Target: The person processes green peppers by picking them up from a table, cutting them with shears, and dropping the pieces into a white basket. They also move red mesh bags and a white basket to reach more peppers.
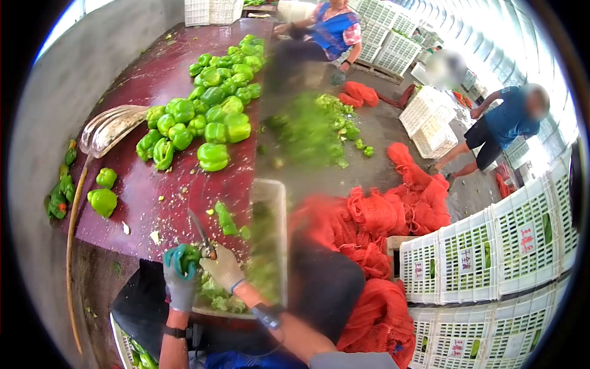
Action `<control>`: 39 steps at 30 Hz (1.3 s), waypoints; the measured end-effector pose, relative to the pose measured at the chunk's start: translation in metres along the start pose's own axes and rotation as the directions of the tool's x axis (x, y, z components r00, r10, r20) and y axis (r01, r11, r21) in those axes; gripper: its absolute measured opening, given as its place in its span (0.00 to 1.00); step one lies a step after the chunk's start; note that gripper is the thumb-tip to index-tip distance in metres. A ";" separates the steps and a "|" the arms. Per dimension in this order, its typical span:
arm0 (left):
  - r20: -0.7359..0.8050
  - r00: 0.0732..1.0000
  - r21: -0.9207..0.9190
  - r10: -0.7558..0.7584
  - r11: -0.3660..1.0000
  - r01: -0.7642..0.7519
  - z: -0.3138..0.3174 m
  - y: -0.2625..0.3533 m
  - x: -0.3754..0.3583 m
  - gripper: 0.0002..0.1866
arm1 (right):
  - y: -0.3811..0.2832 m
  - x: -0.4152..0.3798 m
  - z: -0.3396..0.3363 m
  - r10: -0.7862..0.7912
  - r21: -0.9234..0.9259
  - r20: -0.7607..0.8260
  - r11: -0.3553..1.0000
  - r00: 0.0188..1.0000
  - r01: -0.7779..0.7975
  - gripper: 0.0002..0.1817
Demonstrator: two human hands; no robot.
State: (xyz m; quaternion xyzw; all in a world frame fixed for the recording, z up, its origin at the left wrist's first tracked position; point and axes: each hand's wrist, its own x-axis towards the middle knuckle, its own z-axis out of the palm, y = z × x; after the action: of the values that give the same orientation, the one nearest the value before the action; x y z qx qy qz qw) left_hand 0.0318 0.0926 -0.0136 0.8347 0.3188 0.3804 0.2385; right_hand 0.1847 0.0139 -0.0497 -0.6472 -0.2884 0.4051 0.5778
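Note:
My left hand (182,277), in a grey and teal glove, is wrapped round a green pepper (191,258) at the near edge of the dark red table (135,227). Close beside it, my right hand (222,268), in a pale glove, grips a knife (200,229) whose blade points up and away over the table. Under my right hand, a white bin (281,246) holds green scraps. A cut green piece (225,219) lies just beyond the knife. Farther back, many green peppers (215,132) are heaped on the table.
A long-handled fork scoop (110,130) rests on the table's left side. Red net bags (375,215) lie right of the bin, before stacked white crates (479,258). Green scraps (319,129) cover part of the floor. One person (335,34) sits at the back; another (510,120) stands right.

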 end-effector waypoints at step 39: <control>0.022 0.970 0.102 -0.242 0.966 0.239 0.008 -0.013 -0.023 0.35 | 0.041 0.009 -0.003 -0.212 -0.748 0.488 0.399 0.847 0.531 0.15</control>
State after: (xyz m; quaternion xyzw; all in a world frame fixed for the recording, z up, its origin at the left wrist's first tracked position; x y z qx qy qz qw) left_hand 0.0217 0.0841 -0.0381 0.8071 0.4320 0.3181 0.2467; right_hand 0.1884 0.0133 -0.0913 -0.6900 -0.6776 0.1613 0.1967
